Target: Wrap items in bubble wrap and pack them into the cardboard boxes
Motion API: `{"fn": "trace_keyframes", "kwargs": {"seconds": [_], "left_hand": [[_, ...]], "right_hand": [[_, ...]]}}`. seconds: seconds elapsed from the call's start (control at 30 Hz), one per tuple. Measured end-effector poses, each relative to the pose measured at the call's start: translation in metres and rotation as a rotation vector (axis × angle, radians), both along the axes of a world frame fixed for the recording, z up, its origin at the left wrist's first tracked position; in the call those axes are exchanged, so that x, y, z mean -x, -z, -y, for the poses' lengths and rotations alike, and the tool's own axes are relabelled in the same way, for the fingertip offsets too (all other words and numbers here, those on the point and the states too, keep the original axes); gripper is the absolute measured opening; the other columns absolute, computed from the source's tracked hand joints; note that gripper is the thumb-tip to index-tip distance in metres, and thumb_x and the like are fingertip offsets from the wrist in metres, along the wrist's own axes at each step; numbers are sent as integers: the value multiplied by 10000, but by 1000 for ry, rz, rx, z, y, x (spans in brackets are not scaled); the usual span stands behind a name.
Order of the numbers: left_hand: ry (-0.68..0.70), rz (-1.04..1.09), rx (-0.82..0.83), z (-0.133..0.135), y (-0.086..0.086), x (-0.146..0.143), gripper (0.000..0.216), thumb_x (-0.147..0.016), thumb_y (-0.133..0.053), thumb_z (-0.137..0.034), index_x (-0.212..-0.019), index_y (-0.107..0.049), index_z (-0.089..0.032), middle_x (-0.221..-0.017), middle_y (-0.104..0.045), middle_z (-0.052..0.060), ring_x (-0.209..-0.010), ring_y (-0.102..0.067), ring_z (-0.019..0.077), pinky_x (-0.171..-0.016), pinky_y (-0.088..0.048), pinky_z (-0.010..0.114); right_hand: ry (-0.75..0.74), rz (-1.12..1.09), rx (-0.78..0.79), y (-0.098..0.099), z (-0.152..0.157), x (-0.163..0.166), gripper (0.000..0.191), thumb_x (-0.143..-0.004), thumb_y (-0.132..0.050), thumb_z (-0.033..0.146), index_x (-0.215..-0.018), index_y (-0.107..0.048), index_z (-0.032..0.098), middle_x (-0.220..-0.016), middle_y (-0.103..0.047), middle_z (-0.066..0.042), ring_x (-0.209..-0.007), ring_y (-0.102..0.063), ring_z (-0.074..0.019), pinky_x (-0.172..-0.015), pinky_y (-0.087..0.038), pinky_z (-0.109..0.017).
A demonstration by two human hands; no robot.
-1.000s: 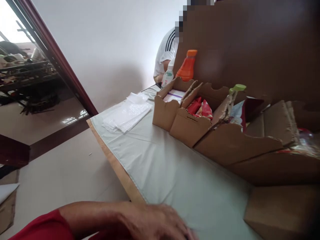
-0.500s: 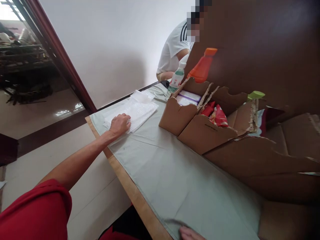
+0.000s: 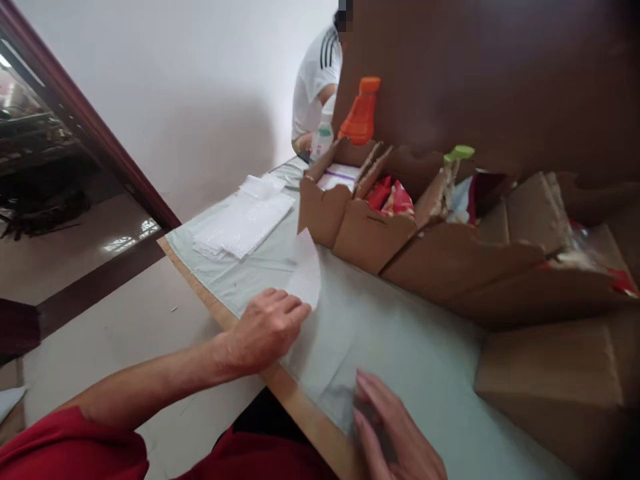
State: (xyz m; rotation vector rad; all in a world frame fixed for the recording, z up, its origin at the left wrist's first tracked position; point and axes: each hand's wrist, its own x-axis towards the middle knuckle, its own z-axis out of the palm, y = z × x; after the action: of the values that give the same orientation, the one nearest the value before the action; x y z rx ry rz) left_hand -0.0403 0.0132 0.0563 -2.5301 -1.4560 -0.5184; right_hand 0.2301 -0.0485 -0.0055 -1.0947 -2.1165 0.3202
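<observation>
Pinched in my left hand [image 3: 270,328] is one corner of a white bubble-wrap bag [image 3: 306,272], raised over the cloth-covered table [image 3: 345,313] and curving upward. My right hand [image 3: 397,430] is low over the table near its front edge, thumb and fingers apart, with nothing in it. Farther off on the cloth lies a loose stack of bubble-wrap bags [image 3: 250,217], flat and slightly spread. How many layers it has I cannot tell.
A row of cardboard bins [image 3: 375,237] with packaged goods runs along the table's far side. An orange bottle [image 3: 361,113] and a clear bottle [image 3: 322,139] stand behind it. A cardboard box [image 3: 550,367] is at the right. Another person [image 3: 313,80] crouches beyond.
My left hand has come back from the stack toward me, carrying one bubble-wrap bag. My right hand has risen further into view. The camera has turned slightly right.
</observation>
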Motion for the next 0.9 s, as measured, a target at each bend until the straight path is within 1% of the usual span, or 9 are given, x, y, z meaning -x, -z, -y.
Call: {"fn": "trace_keyframes", "kwargs": {"seconds": [0.1, 0.2, 0.3, 0.43, 0.57, 0.67, 0.73, 0.8, 0.9], "left_hand": [[192, 35, 91, 31, 16, -42, 230, -956, -473, -52, -974, -675, -160, -839, -726, 39, -754, -669, 209, -700, -512, 368], [306, 75, 184, 49, 24, -68, 188, -992, -482, -92, -944, -647, -168, -825, -719, 37, -744, -669, 208, -697, -516, 364], [368, 191, 289, 54, 23, -79, 119, -1003, -546, -167, -1079, -638, -165, -946, -760, 64, -863, -714, 227, -785, -555, 382], [315, 373, 341, 53, 22, -75, 416, -946, -606, -178, -1356, -535, -184, -1134, -759, 108, -1050, -705, 263, -902, -572, 444], [254, 438, 371, 49, 29, -72, 384, -965, -535, -117, -1330, -580, -228, -1015, -769, 54, -927, -718, 198, -857, -593, 389], [181, 471, 434, 46, 35, -77, 347, -977, -564, -179, -1315, -619, -229, -974, -769, 42, -849, -724, 167, -776, -608, 312], [185, 469, 488, 42, 35, -83, 380, -973, -581, -211, -1352, -610, -237, -987, -772, 38, -841, -729, 160, -755, -611, 286], [225, 436, 519, 38, 35, -89, 412, -973, -579, -225, -1384, -589, -251, -971, -768, 24, -816, -723, 160, -753, -611, 292], [251, 396, 525, 32, 35, -93, 517, -968, -592, -245, -1476, -493, -259, -971, -754, 18, -809, -705, 172, -776, -608, 320]], "right_hand": [[-26, 97, -40, -15, -1, 2, 540, -991, -517, 167, -1526, -480, 237, -1496, -590, -151, -1142, -733, -282, -850, -665, -381], [-45, 168, 22, -15, 2, 1, 523, -953, -463, 87, -1460, -532, 191, -1533, -543, -192, -1000, -761, -256, -758, -653, -376], [32, 86, 34, -8, 10, -8, 325, -968, -475, 82, -1218, -660, 176, -1303, -717, -150, -1016, -754, -252, -810, -626, -382], [180, -164, 180, -4, 21, -24, 156, -1013, -539, 157, -971, -675, 220, -1036, -788, -56, -938, -755, -198, -824, -593, -327], [256, -306, 361, -7, 28, -33, 168, -1004, -531, 196, -909, -664, 236, -968, -779, -31, -873, -738, -184, -818, -589, -308], [281, -315, 404, -11, 33, -36, 162, -946, -587, 217, -1075, -682, 231, -1009, -771, -39, -853, -718, -189, -826, -594, -329], [299, -301, 424, -15, 34, -39, 419, -901, -655, 277, -1315, -618, 227, -1144, -752, -67, -933, -709, -218, -869, -595, -375], [327, -284, 442, -17, 33, -40, 615, -882, -705, 344, -1460, -523, 236, -1221, -731, -81, -1016, -695, -247, -926, -582, -419], [371, -240, 431, -14, 27, -38, 499, -933, -672, 337, -1415, -574, 248, -1114, -753, -58, -972, -696, -235, -923, -569, -414]]}}
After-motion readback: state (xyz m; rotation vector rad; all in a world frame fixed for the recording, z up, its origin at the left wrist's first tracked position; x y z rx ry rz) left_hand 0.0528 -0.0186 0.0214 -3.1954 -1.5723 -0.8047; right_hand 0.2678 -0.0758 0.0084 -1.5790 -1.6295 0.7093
